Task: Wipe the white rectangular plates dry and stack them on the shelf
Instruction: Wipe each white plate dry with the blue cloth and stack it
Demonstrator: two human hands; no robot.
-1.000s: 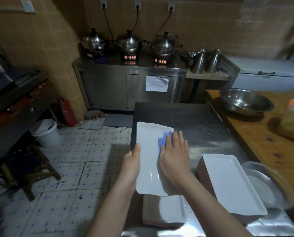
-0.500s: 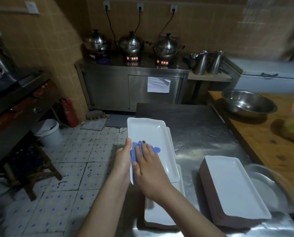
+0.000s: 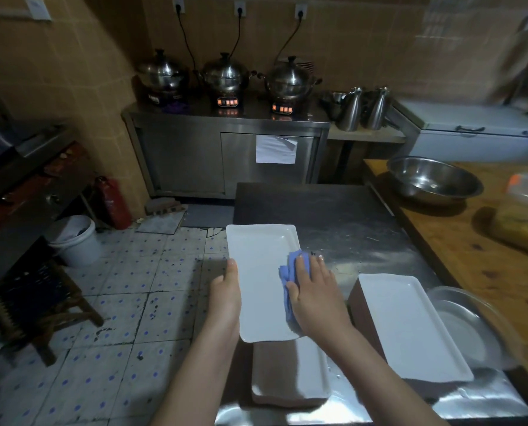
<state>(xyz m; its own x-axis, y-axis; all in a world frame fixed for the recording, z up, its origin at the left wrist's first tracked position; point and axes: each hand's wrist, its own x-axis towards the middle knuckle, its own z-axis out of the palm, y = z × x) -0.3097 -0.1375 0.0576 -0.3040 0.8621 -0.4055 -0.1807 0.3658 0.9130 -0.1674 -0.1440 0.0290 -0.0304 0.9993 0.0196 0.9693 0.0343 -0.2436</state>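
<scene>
Steel table is running away from the viewer, its far half lying bare and open, its left edge dropping to the tiled floor. Along its right edge a wooden counter is butting up close, carrying a steel bowl and a clear tub that is holding something yellowish, though the blur there is too heavy to say what. On the table's near right a plate stack is sitting just beside a shallow round metal dish. A second stack is lying at the near left edge.

Above that second stack a white rectangular plate is being held lengthwise, its left side hanging out past the table edge over the floor. The left hand is gripping the plate's left long rim, thumb on top, fingers hidden beneath. The right hand is lying flat with straight fingers, pressing a blue cloth onto the plate's right side, fingertips reaching past the rim.
</scene>
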